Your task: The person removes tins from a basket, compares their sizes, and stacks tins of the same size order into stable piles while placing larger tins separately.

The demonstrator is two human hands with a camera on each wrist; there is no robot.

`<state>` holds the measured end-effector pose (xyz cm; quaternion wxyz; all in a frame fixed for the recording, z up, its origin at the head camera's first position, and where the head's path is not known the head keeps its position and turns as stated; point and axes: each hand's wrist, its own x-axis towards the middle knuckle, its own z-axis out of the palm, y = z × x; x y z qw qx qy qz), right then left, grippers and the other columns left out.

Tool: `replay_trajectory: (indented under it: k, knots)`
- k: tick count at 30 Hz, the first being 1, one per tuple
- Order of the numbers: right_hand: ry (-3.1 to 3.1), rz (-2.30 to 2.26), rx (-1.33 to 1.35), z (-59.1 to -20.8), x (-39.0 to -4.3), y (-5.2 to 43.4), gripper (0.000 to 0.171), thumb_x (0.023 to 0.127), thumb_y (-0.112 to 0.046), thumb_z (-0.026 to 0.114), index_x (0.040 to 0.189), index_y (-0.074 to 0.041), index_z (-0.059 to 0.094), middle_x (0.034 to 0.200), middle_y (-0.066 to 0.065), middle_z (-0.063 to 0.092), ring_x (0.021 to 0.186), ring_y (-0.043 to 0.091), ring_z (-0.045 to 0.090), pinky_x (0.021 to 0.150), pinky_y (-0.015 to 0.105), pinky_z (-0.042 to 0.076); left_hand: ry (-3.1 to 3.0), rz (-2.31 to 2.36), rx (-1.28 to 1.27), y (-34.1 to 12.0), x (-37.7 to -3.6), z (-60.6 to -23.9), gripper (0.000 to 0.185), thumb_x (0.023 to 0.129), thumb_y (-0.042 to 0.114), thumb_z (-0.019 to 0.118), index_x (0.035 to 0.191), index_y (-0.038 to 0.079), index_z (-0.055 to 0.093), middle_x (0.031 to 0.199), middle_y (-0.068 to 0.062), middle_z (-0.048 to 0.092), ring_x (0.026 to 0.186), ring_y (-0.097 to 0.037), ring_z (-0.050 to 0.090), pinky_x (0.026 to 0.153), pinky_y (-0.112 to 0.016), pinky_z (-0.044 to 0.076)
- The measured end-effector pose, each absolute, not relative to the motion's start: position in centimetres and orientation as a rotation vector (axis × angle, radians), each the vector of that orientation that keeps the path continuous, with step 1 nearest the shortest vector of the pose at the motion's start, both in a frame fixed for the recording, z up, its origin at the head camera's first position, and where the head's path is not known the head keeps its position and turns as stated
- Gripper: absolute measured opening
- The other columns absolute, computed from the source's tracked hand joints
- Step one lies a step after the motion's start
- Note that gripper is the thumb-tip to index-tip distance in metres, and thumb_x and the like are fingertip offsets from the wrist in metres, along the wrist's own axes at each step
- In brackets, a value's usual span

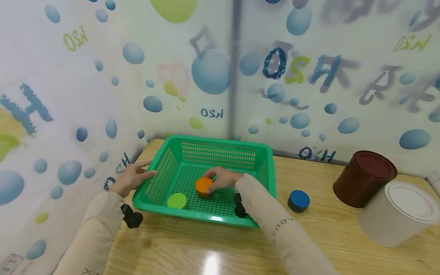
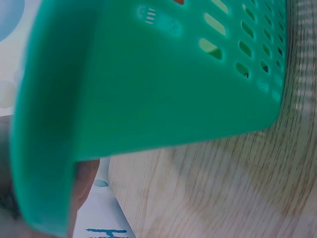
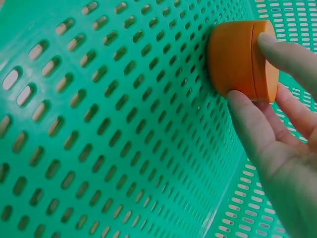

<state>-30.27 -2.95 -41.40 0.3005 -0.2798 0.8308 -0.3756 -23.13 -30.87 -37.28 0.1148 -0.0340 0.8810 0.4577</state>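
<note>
The right hand (image 1: 222,179) reaches into the green basket (image 1: 219,148) from the near right and holds the orange round block (image 1: 204,186) between thumb and fingers. The block stands on the basket floor, flat face up, with a green disc (image 1: 177,200) just beside it on the near left. The left hand (image 1: 132,177) (fingers straight) rests against the basket's left wall. Beyond, on the table (image 1: 388,274), a blue disc (image 1: 298,200) lies outside the basket.

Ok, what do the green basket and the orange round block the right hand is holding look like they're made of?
The green perforated basket looks like moulded plastic: uniform colour, smooth slightly glossy walls, regular slotted holes. The orange round block, held by the right hand, is matt and evenly coloured with a seam near its top face; probably plastic, possibly painted wood.
</note>
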Motion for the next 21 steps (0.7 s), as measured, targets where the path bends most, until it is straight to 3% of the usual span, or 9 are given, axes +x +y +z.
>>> replay_trajectory:
  k: [13,21]
  knots:
    - [2.155,-0.993,-0.736,-41.4,-30.9,-2.6,0.060,0.078,-0.007,0.068,0.132,-0.005,0.041,0.129,0.015,0.041,0.116,0.028,0.040,0.086,0.034,0.044,2.575,1.351,-0.144,-30.8,-23.3,-37.3,0.062,0.091,0.026,0.051,0.141,0.003,0.021,0.124,-0.033,0.039,0.087,-0.025,0.059,0.070,-0.036,0.052]
    - [2.087,-0.994,-0.822,-42.2,-31.2,-2.4,0.064,0.078,-0.002,0.066,0.135,-0.005,0.037,0.134,0.011,0.036,0.117,0.025,0.038,0.089,0.032,0.041,2.576,1.360,-0.143,-30.7,-23.4,-37.3,0.062,0.091,0.027,0.051,0.141,0.005,0.021,0.121,-0.031,0.042,0.086,-0.024,0.059,0.071,-0.035,0.052]
